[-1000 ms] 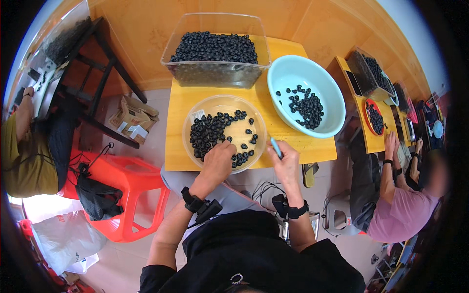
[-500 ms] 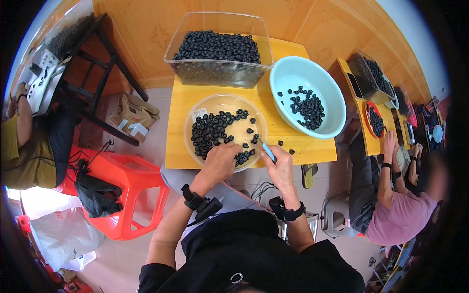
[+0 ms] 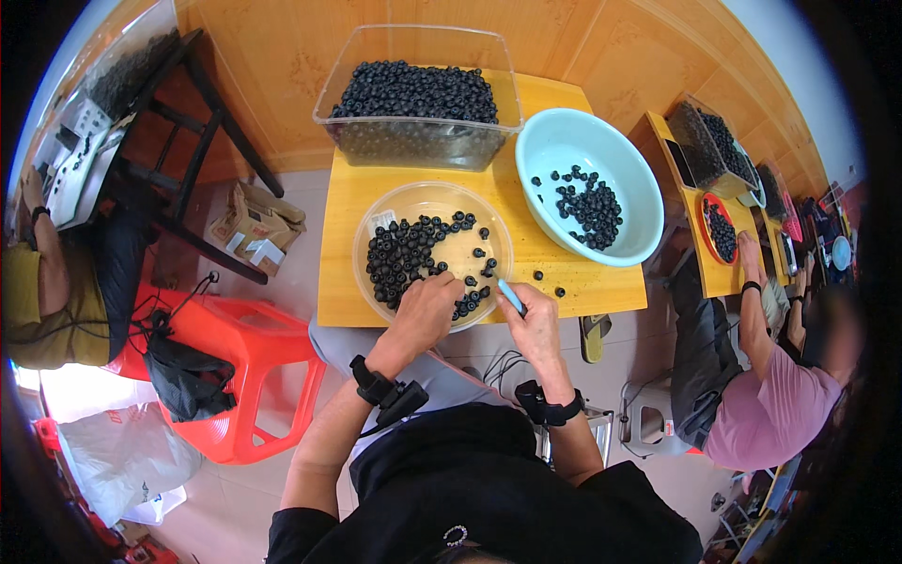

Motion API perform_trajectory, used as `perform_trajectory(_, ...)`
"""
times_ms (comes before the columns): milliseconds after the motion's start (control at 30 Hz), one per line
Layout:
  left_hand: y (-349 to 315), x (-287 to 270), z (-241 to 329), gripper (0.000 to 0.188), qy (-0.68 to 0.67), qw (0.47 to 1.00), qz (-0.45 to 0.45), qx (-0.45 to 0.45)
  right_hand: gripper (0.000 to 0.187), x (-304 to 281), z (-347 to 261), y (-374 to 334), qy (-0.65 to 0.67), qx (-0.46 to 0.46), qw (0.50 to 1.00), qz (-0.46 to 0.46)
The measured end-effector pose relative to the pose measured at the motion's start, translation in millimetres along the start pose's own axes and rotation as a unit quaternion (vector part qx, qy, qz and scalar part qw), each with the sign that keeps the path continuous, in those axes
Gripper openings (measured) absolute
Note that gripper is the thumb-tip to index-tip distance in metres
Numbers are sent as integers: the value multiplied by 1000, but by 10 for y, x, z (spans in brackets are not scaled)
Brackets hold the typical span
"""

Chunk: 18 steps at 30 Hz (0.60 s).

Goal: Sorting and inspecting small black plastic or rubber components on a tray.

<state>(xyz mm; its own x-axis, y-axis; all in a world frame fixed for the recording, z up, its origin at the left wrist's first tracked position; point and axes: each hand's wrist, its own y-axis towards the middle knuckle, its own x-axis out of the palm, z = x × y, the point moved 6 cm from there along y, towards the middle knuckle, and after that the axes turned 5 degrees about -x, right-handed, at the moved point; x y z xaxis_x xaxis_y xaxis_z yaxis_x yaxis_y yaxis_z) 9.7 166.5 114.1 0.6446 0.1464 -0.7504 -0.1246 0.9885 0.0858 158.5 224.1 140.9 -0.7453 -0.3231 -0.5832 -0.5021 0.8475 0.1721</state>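
My left hand (image 3: 427, 312) is over the near side of a round clear tray (image 3: 387, 200), its fingers pinched together among small round black parts (image 3: 404, 249) with holes in them. What lies between those fingertips, if anything, is hidden. My right hand (image 3: 536, 324), at the tray's right rim, is closed around a light blue handle of a small hand tool (image 3: 511, 295). The tool's tip points toward a few black parts in the tray, and its exact kind is too small to tell.
Behind the tray stands a clear bin (image 3: 413, 141) heaped with black parts. A light blue basin (image 3: 648, 221) with more parts is to the right. Two loose parts lie on the yellow table (image 3: 601, 293). A red stool (image 3: 246, 352) stands left; co-workers sit both sides.
My right hand and the blue-handled tool have shifted slightly to the left and tilted. My left hand stays nearly in place. The co-worker's hand at the right has moved a little.
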Motion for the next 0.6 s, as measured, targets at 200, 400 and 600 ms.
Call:
perform_trajectory(200,27,62,-11,13,-4,1000,2,23,14,44,40,-13,22,-21,999,15)
perform_trajectory(400,-21,-142,-195,25,-309,948,22,-68,16,26,-27,-24,18,-15,1000,-3)
perform_trajectory(600,-262,-273,-295,17,-728,664,-15,-171,18,56,-263,-32,79,-52,995,-43)
